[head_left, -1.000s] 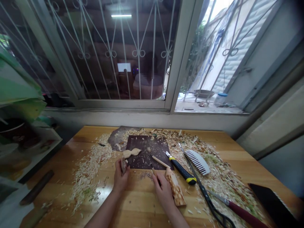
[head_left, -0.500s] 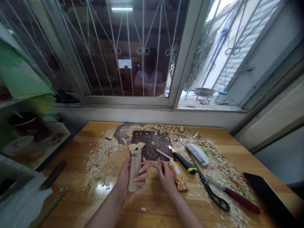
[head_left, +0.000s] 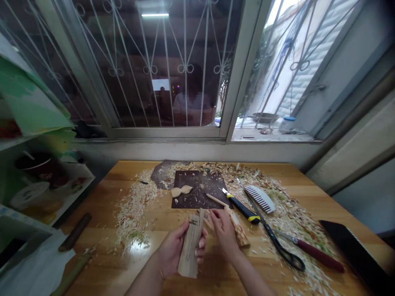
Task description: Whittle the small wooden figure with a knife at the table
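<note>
In my left hand [head_left: 174, 248] is a carved piece of wood [head_left: 189, 250], the fingers wrapped round it. It is tilted, its upper end cut into a step with a thin upright tongue, and a small dark mark shows by the step. My right hand [head_left: 224, 230] is just right of the tongue, thumb and fingers pinched together; what they hold is too small and hidden to name. Beside that hand lies a partly peeled log piece [head_left: 237, 226]. A slim wooden stick [head_left: 217, 200] and a bow-shaped wood piece [head_left: 182, 190] rest on the dark mat [head_left: 193, 179].
To the right lie a yellow-black utility knife [head_left: 242, 207], a pale comb [head_left: 261, 198], a long black-handled tool [head_left: 279, 246], a red-handled knife [head_left: 321, 255] and a black slab [head_left: 354, 250]. Wood shavings [head_left: 132, 213] cover much of the table. A dark stick [head_left: 75, 232] lies left.
The carved wood in my left hand has come down and right, nearer me, uncovering the bow-shaped piece. My right hand has moved slightly right. The view has shifted a little.
</note>
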`<state>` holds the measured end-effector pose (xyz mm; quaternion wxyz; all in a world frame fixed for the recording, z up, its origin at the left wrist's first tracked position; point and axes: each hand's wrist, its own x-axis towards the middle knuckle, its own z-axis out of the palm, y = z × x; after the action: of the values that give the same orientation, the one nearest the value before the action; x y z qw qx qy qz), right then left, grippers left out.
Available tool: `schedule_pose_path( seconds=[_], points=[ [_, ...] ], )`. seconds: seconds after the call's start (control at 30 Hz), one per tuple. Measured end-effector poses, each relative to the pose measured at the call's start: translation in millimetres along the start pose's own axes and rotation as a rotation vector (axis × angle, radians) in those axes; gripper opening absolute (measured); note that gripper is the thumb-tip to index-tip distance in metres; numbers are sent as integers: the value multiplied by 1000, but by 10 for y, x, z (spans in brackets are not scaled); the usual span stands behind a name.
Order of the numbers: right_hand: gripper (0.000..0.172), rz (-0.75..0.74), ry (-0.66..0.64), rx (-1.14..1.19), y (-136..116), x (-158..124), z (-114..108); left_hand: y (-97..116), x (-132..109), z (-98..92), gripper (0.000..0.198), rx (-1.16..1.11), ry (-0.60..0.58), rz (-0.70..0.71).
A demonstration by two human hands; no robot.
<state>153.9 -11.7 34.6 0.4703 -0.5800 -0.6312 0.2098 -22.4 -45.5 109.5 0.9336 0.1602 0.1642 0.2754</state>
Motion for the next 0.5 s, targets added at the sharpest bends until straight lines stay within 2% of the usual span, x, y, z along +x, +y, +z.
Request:
schedule_pose_path(
  seconds=[0.07, 0.13, 0.27, 0.4, 0.5],
  points=[
    [38, 83, -21, 113, -177, 33, -87, -3, 54, 7, 45, -53, -22, -24],
    [37, 227, -89, 376, -383, 69, -181, -9, 117, 15, 45, -100, -42, -62],
    [32, 307, -227, 610, -714, 135, -312, -25, 230, 16, 46, -150, -43, -115],
    [28, 339, -255, 622, -774, 180, -305, -43, 305, -10, 47, -115, -2, -122],
    [27, 364, -257, 585, -677, 201, -236, -65, 342, -36, 49, -16, 121, -78]
  ],
)
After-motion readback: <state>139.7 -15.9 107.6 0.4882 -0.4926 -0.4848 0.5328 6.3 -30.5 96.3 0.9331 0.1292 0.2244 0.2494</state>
